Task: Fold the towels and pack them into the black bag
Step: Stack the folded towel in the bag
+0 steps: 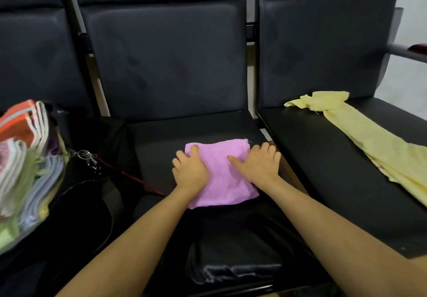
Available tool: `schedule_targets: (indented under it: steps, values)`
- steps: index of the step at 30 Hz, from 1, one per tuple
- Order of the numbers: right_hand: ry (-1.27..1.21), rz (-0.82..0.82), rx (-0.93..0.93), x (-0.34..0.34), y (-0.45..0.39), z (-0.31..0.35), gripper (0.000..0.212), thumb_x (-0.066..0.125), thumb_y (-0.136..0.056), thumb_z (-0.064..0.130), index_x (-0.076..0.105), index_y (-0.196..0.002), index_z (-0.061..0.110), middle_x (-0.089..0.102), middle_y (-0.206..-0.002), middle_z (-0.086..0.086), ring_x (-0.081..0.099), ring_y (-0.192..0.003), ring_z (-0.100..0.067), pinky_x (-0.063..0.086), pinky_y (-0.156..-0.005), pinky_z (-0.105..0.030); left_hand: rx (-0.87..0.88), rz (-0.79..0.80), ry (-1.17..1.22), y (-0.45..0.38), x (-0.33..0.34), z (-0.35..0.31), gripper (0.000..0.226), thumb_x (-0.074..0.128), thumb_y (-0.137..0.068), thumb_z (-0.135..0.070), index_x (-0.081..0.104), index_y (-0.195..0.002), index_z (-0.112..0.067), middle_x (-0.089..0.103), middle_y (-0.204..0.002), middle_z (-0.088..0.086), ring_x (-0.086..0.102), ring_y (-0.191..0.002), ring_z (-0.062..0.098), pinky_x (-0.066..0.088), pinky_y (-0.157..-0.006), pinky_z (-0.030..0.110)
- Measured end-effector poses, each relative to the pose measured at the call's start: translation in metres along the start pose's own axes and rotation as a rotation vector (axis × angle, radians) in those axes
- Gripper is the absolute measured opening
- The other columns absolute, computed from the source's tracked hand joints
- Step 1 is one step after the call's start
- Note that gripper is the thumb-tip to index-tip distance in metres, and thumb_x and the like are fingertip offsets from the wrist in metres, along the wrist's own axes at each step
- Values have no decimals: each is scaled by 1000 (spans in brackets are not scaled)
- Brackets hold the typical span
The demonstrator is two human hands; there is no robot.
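Both hands, the left hand [190, 172] and the right hand [257, 166], are lying flat with fingers apart, pressing on the soft pink folded towel [225, 181] in the middle of the frame. The towel could be popping open when lifted, or slipping off the smooth black chair seat [161, 139] on its way to the black bag [87, 204] at the lower left.

pink towel [225, 176] — folded, on middle seat
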State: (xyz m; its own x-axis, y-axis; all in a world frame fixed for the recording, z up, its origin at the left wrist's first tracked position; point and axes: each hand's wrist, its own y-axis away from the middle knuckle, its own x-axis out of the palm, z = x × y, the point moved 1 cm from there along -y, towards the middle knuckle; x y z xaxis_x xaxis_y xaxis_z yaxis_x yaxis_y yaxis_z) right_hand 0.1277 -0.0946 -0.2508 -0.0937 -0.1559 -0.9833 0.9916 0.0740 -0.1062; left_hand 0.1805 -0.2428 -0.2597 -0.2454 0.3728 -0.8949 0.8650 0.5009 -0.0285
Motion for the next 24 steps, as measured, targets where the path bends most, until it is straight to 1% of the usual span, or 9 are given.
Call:
schedule_targets:
  steps: [4, 7, 10, 12, 13, 15, 18, 22, 24]
  values:
    - [45, 21, -9, 10, 2, 6, 66, 44, -90, 62, 50, -121, 5, 41, -131, -14, 38, -121, -28, 31, -101, -37, 26, 87, -153, 5, 13, 15, 57, 36, -99, -40, 10, -149, -35, 36, -125, 15, 41, -111, 31, 33, -97, 39]
    - [-42, 33, -29, 13, 4, 14, 50, 47, -94, 49, 50, -121, 7, 42, -130, -13, 39, -121, -27, 30, -101, -37, 59, 77, -132, 3, 20, 18, 52, 33, -100, -40, 14, -148, -37, 41, -119, 12, 45, -103, 30, 34, -94, 39]
    - [-120, -8, -119, 9, 8, 19, 40, 44, -98, 38, 43, -123, 7, 53, -123, -11, 48, -114, -26, 34, -96, -37, 42, 102, 165, 10, 12, 19, 41, 29, -97, -52, 38, -128, -28, 47, -104, 5, 45, -89, 26, 35, -80, 37]
    - [-286, 25, -126, 0, 12, 23, 34, 43, -100, 32, 39, -122, 7, 59, -114, -10, 57, -103, -27, 40, -83, -37, 115, 18, 118, 17, 0, 19, 45, 29, -92, -64, 37, -109, -24, 50, -90, 1, 51, -91, 26, 38, -80, 38]
    - [-353, 45, -118, -5, 14, 26, 34, 42, -100, 31, 36, -124, 7, 60, -112, -11, 59, -98, -27, 41, -74, -36, 136, -7, 96, 18, -8, 18, 45, 28, -92, -64, 36, -108, -23, 49, -84, -1, 52, -90, 25, 38, -80, 38]
    - [-406, 40, -127, -18, 19, 35, 37, 40, -101, 31, 33, -127, 7, 59, -111, -11, 60, -93, -28, 38, -67, -33, 155, -32, 64, 18, -29, 16, 42, 30, -97, -53, 39, -118, -18, 48, -87, -1, 50, -81, 22, 36, -73, 35]
    - [-448, -27, -175, -43, 26, 55, 36, 41, -100, 33, 35, -124, 7, 60, -105, -11, 58, -83, -25, 39, -66, -34, 155, -51, -140, 13, -61, 20, 44, 35, -99, -28, 26, -142, -19, 41, -116, 10, 49, -80, 27, 35, -68, 34]
    - [-462, -112, -267, -86, 41, 86, 35, 40, -100, 35, 37, -122, 7, 57, -93, -6, 53, -75, -20, 44, -67, -36, 154, -168, -362, 21, -112, 27, 47, 35, -99, -18, 22, -143, -19, 38, -118, 13, 54, -80, 30, 35, -64, 34]
    - [-488, -158, -325, -108, 56, 105, 35, 40, -100, 35, 37, -121, 8, 58, -94, -7, 55, -76, -22, 46, -68, -37, 146, -258, -431, 28, -141, 39, 44, 36, -97, -13, 27, -140, -17, 41, -115, 12, 53, -69, 26, 31, -54, 31]
